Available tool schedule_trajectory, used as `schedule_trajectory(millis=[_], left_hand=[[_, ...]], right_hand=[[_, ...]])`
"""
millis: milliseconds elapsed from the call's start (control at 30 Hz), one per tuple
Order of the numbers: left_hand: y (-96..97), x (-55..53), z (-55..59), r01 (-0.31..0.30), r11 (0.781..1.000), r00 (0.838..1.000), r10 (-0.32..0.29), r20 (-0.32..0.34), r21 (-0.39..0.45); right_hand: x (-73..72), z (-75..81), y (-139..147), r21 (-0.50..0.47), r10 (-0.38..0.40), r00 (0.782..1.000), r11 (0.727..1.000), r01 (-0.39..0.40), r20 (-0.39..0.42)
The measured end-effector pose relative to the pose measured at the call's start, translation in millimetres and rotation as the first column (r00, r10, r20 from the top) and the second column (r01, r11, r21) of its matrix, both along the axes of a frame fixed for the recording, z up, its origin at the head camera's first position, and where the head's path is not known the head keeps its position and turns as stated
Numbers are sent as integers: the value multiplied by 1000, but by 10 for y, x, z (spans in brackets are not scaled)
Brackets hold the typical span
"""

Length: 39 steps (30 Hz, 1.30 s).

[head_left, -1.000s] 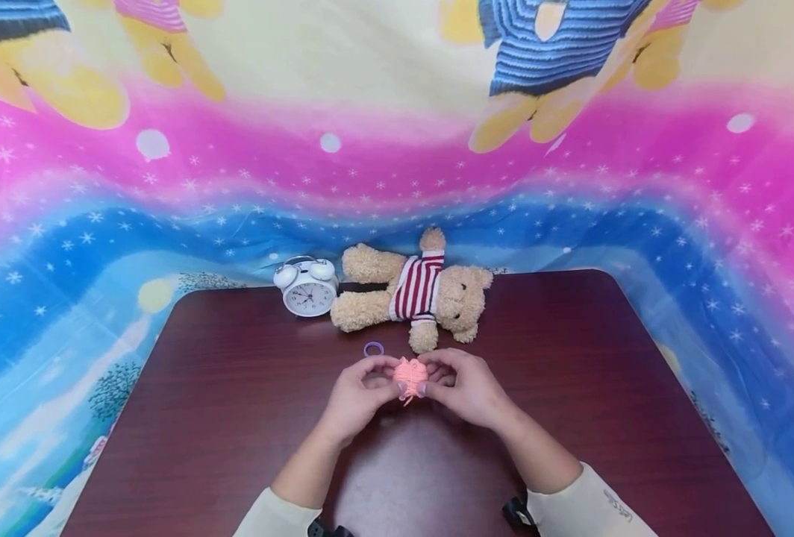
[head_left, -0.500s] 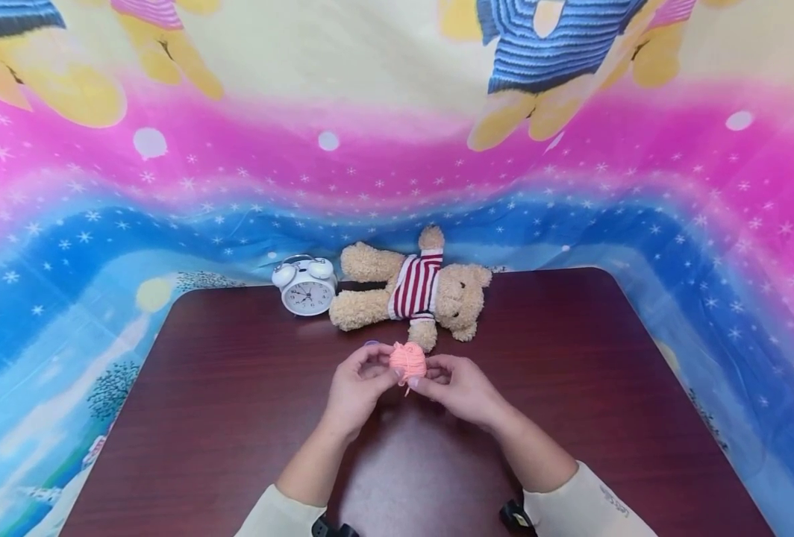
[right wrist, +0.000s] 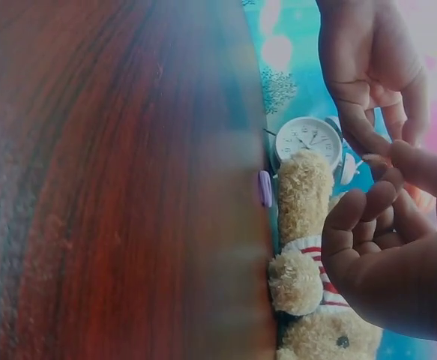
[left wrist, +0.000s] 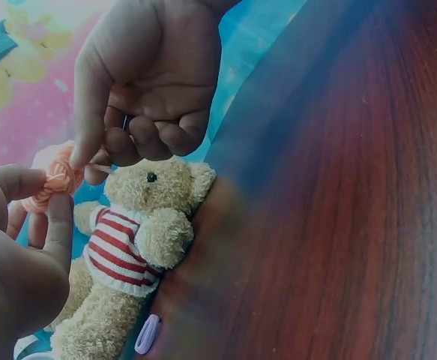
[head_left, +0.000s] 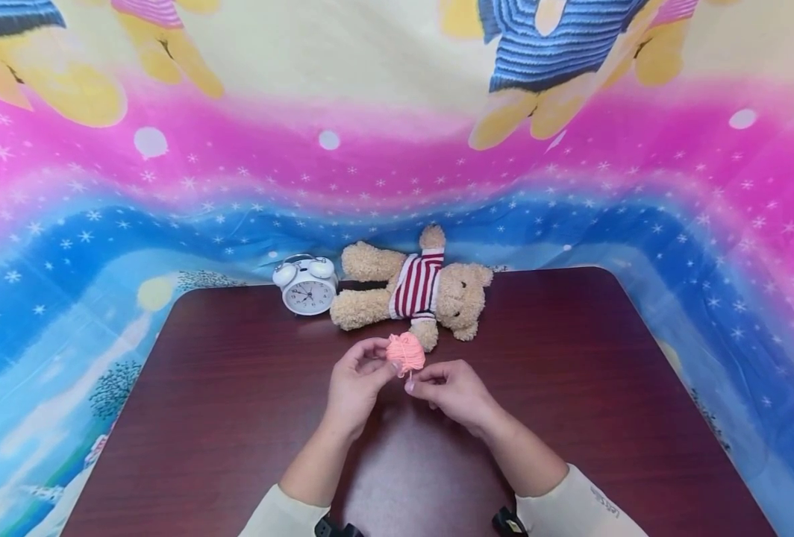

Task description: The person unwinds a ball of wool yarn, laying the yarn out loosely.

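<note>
A small ball of coral-pink yarn is held up over the table, in front of the teddy bear's lower paw. My left hand grips it from the left between thumb and fingers. Just below the ball, my right hand pinches the loose yarn end between thumb and index finger. In the left wrist view a thin strand shows at the right fingertips, beside the bundled yarn. The right wrist view shows the remaining fingers of the right hand curled in, with most of the ball hidden behind the hands.
A teddy bear in a red-and-white striped top lies on its back along the table's far edge. Left of its feet stands a white twin-bell alarm clock. A purple ring lies near the bear. A printed cloth surrounds the dark wooden table.
The yarn ball has risen slightly away from me and tilted. My right hand has left the ball's side and drawn down to its loose end. The left hand now hides the purple ring in the head view.
</note>
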<state>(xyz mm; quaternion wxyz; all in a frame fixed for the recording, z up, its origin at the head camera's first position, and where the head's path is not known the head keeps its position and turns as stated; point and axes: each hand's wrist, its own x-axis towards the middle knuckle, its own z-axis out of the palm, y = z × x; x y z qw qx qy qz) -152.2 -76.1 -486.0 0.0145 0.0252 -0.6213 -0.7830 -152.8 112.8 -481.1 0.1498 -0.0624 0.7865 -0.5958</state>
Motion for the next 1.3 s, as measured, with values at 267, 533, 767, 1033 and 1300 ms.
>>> schedule_trajectory(millis=[267, 533, 767, 1033, 1300], left_hand=[[-22, 40, 43, 12, 998, 1000, -13, 15, 69], [-88, 93, 3, 45, 997, 998, -47, 36, 57], [-129, 101, -58, 40, 999, 998, -41, 50, 10], [-212, 69, -87, -10, 1000, 999, 8, 51, 25], [-304, 74, -69, -26, 981, 998, 15, 58, 194]], right_hand=[[-50, -22, 88, 8, -37, 999, 999, 37, -21], [-203, 101, 298, -27, -135, 990, 991, 134, -32], [-234, 299, 431, -84, -192, 979, 979, 186, -63], [-233, 371, 584, -127, -229, 971, 967, 219, -69], [-216, 310, 779, -113, -281, 958, 955, 273, -63]])
